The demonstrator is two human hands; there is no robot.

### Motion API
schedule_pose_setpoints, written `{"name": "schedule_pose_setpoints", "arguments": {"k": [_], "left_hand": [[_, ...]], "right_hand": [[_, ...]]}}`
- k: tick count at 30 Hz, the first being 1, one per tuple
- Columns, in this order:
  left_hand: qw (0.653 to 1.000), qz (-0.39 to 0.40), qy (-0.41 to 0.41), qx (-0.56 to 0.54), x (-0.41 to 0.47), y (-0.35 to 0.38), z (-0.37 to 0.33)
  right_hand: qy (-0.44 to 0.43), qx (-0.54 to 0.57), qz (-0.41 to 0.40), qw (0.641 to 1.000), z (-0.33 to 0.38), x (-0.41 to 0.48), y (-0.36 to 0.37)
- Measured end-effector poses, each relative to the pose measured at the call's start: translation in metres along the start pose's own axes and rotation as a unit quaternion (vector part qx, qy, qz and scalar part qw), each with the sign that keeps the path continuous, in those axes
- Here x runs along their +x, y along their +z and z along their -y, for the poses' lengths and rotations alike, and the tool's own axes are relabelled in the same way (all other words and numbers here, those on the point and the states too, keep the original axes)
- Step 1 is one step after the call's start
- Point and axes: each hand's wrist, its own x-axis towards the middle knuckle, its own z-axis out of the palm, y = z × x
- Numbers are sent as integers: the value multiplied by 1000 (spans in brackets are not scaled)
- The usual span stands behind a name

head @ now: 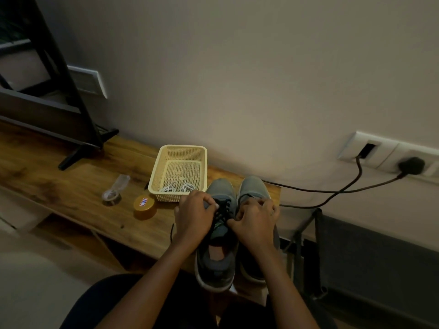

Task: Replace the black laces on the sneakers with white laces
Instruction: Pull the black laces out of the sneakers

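Two grey sneakers stand side by side at the right end of the wooden table, toes toward the wall: the left sneaker and the right sneaker. The left one carries black laces. My left hand pinches the black lace at the left row of eyelets. My right hand lies over the gap between the shoes, its fingers curled on the lace at the right side. One loose black lace end hangs over the table. White laces lie coiled in a cream basket.
A yellow round tin and a clear tape roll sit left of the sneakers. A black stand foot crosses the table at the back left. Black cables run from a wall socket on the right. A dark chair frame stands beside the table.
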Motion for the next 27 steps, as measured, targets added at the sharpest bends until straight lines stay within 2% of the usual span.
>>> {"name": "schedule_pose_setpoints", "arguments": {"k": [2,5,9,13,19,24,27], "left_hand": [[1000,15,19,10,0,-2,-1],[989,73,113,59,-1,-8,-5],[955,156,163,192,-7,-9,-7],[953,111,164,228,-8,-4,-7],[971,60,156,173,-6,-2,-7],[989,-52,87,106,2,-14,-4],[992,-43,96,74,2,-14,-1]], "right_hand": [[0,7,1,1000,-1,0,0],[-5,28,9,1000,-6,-1,-3],[-10,41,12,999,-8,-1,-5],[-12,35,7,999,-7,-2,-2],[8,34,7,999,-5,-2,0],[18,47,10,999,-4,-4,-3],[13,47,6,999,-4,-4,-2]]}}
